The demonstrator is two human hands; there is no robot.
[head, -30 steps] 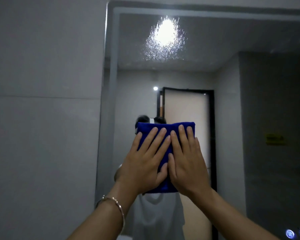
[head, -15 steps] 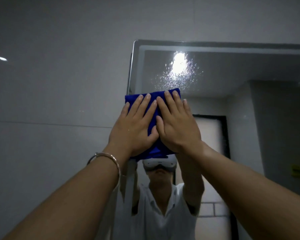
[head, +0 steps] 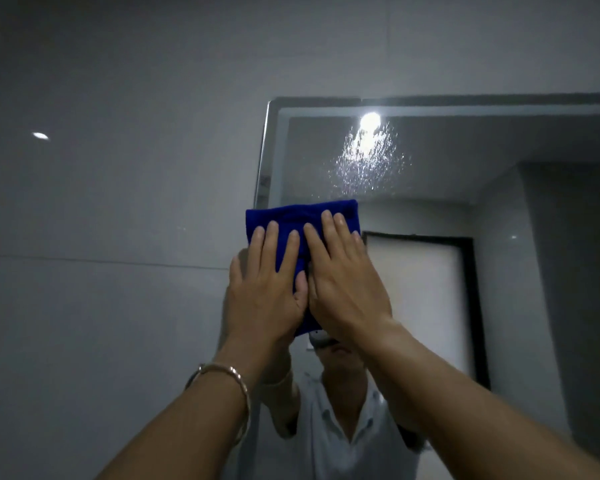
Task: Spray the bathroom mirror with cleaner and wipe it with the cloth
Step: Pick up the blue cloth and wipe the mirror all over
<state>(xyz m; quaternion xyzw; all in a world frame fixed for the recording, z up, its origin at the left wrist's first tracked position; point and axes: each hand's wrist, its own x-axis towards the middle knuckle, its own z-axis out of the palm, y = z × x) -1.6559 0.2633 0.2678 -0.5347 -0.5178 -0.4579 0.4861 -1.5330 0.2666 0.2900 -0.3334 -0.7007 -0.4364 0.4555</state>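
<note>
A folded blue cloth [head: 300, 216] is pressed flat against the bathroom mirror [head: 465, 161] at its left edge, a little below the top left corner. My left hand [head: 267, 289] and my right hand [head: 343, 285] lie side by side on the cloth, fingers spread and pointing up, palms pushing it onto the glass. Spray droplets [head: 368, 164] glisten on the mirror above the cloth, under a reflected ceiling light. No spray bottle is in view.
Grey wall tiles [head: 118, 202] fill the left and top around the mirror. The mirror reflects a person in a white shirt, a dark-framed door [head: 423, 289] and grey walls. A metal bracelet [head: 229, 379] circles my left wrist.
Both hands slid the cloth from the mirror's middle up and left to its left edge. In the last half second it overlapped the edge slightly while the view tilted upward.
</note>
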